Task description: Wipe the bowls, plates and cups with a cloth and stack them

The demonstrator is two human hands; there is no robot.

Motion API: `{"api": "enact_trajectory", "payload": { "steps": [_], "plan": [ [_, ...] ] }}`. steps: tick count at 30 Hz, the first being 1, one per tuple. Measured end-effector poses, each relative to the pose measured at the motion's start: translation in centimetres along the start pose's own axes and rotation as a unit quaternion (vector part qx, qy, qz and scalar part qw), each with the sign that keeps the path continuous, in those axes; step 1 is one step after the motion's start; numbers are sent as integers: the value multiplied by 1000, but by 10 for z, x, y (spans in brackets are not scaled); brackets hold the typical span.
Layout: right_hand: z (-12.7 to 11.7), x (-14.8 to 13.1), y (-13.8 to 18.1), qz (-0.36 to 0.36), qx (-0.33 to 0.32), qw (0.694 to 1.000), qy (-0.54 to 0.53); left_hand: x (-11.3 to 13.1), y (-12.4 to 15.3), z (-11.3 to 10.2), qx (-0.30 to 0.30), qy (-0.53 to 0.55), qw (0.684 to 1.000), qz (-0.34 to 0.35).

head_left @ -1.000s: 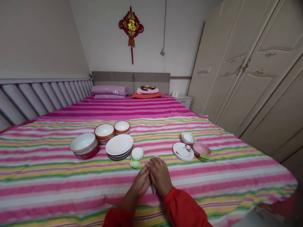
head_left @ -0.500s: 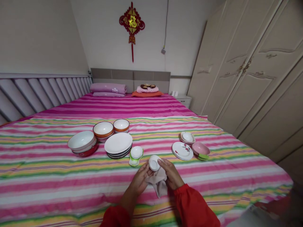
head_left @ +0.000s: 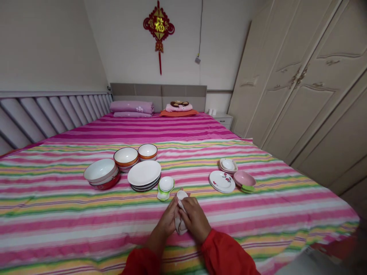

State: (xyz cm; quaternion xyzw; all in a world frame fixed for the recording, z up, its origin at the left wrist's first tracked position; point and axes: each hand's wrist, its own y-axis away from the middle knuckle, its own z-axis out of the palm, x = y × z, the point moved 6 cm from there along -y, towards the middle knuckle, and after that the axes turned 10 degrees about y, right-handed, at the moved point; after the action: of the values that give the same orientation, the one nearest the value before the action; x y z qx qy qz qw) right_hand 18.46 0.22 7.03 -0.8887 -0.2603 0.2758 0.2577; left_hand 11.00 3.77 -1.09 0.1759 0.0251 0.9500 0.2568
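Note:
A small white bowl (head_left: 181, 194) is held between my two hands above the striped sheet, mostly covered by fingers. My left hand (head_left: 168, 217) grips it from the left. From the right, my right hand (head_left: 195, 217) presses a pale grey cloth (head_left: 180, 225) against it, and the cloth hangs down between the palms. Just beyond my left hand, another small white bowl (head_left: 166, 183) sits on a green-and-white dish (head_left: 163, 195). A stack of white plates (head_left: 144, 172) with dark undersides stands to the left of that.
Large bowls (head_left: 100, 170), orange-rimmed bowls (head_left: 126, 156) and a smaller bowl stack (head_left: 147, 151) stand at the left. At the right are flowered plates (head_left: 221, 181), a pink bowl (head_left: 244, 178), a green-handled piece (head_left: 247, 188) and a white bowl in square dishes (head_left: 228, 164). A wardrobe (head_left: 301, 99) flanks the bed.
My right hand has moved left and closed over the bowl with the cloth. The bowl has tilted and now shows less of itself; the cloth is bunched closer between my hands.

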Motion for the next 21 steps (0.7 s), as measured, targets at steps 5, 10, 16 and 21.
{"api": "enact_trajectory", "payload": {
  "steps": [5,10,16,21],
  "plan": [
    [-15,15,2,-87,-54,993,64,-4,-1,9,-6,-2,999,-31],
    [-28,17,-17,-24,-67,997,-14,-3,0,12,22,18,999,-24],
    [-20,12,-28,-50,-8,999,-6,-5,2,17,18,5,999,-36],
    [-9,24,-9,10,16,1000,-1,-4,2,15,44,3,999,-30]
  ]
}}
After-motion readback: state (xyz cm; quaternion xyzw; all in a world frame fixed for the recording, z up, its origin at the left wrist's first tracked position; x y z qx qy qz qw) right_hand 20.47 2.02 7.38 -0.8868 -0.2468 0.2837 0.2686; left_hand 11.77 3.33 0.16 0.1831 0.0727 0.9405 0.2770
